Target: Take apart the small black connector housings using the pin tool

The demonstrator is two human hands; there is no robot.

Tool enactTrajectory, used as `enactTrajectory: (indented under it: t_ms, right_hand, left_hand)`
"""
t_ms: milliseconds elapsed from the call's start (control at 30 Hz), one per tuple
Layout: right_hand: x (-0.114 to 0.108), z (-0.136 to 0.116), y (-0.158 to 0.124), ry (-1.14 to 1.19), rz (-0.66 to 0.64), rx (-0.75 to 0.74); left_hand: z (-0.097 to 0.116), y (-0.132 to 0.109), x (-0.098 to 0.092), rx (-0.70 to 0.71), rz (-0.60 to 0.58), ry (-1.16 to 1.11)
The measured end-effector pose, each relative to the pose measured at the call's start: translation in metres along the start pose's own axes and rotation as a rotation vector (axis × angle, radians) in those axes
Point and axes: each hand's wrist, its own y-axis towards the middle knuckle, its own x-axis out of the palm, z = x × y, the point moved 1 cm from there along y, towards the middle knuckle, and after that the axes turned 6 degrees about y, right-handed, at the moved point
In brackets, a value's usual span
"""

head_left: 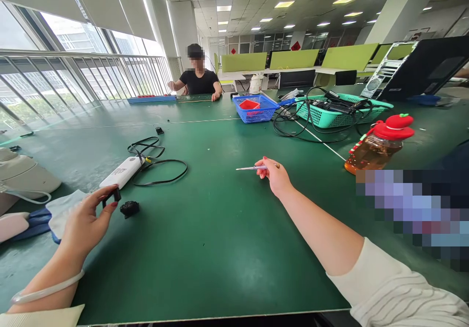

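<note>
Between the thumb and fingers of my left hand (88, 219) is a small black bracket-like part (113, 196), held just above the green table (205, 249). Right beside it on the table lies a black lumpy part (129, 209), whose kind I cannot make out. My right hand (274, 173) is closed around a slim screwdriver (249, 168) with a clear handle, its thin metal shaft pointing left over the middle of the table.
A white power strip (122, 171) with a looped black cable lies beyond my left hand. Further back are a blue basket (256, 114) and a green basket (330, 117) with cables. At right stands a red-lidded bottle (377, 146). A person (200, 80) sits across the table.
</note>
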Motion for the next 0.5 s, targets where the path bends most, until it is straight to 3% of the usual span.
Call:
enactTrajectory:
  t_ms: [167,300,500]
  right_hand:
    - [0.001,-0.001,-0.001,0.005,-0.004,0.004]
    - [0.001,-0.001,-0.001,0.003,-0.01,-0.002]
    - [0.0,0.0,-0.001,-0.014,-0.029,0.004]
  left_hand:
    - [0.016,-0.005,0.002,0.249,-0.058,-0.009]
    - [0.015,-0.003,0.008,0.264,-0.163,0.037]
    - [0.014,-0.003,0.011,0.269,-0.174,0.106]
